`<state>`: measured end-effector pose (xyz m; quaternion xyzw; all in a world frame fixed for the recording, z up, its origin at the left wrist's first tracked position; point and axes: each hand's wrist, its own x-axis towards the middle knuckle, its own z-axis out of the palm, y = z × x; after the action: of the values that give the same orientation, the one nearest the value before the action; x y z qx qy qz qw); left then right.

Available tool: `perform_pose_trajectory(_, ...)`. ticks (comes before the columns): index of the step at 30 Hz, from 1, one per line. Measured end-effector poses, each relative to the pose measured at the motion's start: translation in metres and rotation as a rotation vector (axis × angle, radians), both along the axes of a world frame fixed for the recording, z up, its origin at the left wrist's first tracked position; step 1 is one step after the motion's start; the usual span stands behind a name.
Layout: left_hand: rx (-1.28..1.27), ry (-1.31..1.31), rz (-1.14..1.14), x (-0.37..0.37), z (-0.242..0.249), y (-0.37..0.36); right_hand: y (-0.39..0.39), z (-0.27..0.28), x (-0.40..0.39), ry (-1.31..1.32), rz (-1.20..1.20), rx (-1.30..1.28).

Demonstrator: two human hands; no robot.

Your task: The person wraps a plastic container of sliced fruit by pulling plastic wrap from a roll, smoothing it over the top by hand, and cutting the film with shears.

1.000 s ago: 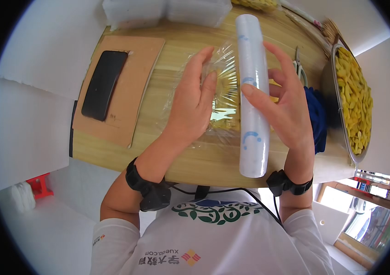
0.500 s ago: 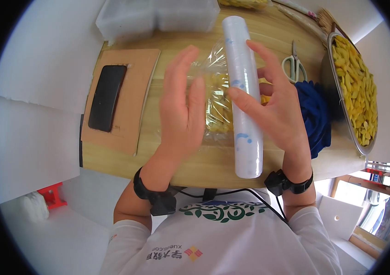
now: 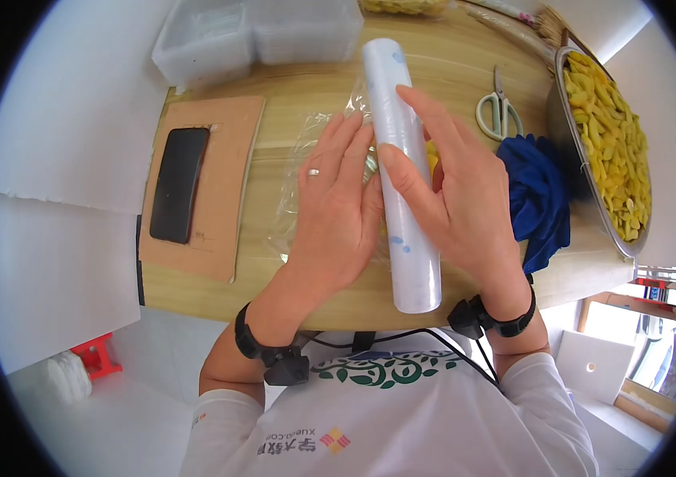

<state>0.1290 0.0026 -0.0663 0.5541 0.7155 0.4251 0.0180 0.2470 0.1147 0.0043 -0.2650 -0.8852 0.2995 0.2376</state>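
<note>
A long roll of clear plastic wrap (image 3: 413, 274) with blue marks lies slanted in front of me. My right hand (image 3: 465, 203) grips it from the right, thumb on top and fingers along the far side. My left hand (image 3: 332, 211), a ring on one finger, rests flat with fingers stretched out just left of the roll, over a loose sheet of clear film (image 3: 286, 213). Some yellow pieces (image 3: 432, 157) peek out between the roll and my right hand; whatever bears them is mostly hidden by my hands.
Left, a dark phone (image 3: 180, 185) lies on a brown board (image 3: 223, 215). Clear plastic boxes (image 3: 203, 44) stand at the back left. To the right are scissors (image 3: 499, 111), a blue cloth (image 3: 541, 203) and a metal tray (image 3: 584, 163) full of yellow pieces.
My left hand has come down and right, from raised above the film to flat beside the roll. The roll has shifted slightly left with my right hand.
</note>
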Motion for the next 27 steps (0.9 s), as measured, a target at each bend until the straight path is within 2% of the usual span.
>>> perform_pose_trajectory(3, -0.003, -0.013, 0.002, 0.001, 0.002, 0.0, 0.002, -0.004, 0.001, -0.03, -0.069, 0.011)
perform_pose_trajectory(5, -0.011, -0.012, 0.003, 0.0, 0.002, 0.0, 0.011, -0.021, 0.003, 0.174, 0.042, 0.166)
perform_pose_trajectory(9, -0.019, -0.017, -0.007, -0.002, 0.001, 0.001, 0.014, -0.023, 0.009, 0.121, 0.048, 0.112)
perform_pose_trajectory(14, -0.017, -0.038, -0.022, -0.004, 0.002, 0.001, 0.019, -0.023, 0.02, 0.02, 0.033, 0.218)
perform_pose_trajectory(23, -0.011, -0.06, -0.066, -0.012, 0.003, 0.0, 0.015, -0.032, 0.026, 0.081, 0.004, -0.042)
perform_pose_trajectory(27, -0.051, -0.104, -0.121, -0.022, 0.008, -0.001, 0.009, -0.036, 0.023, 0.073, -0.014, 0.004)
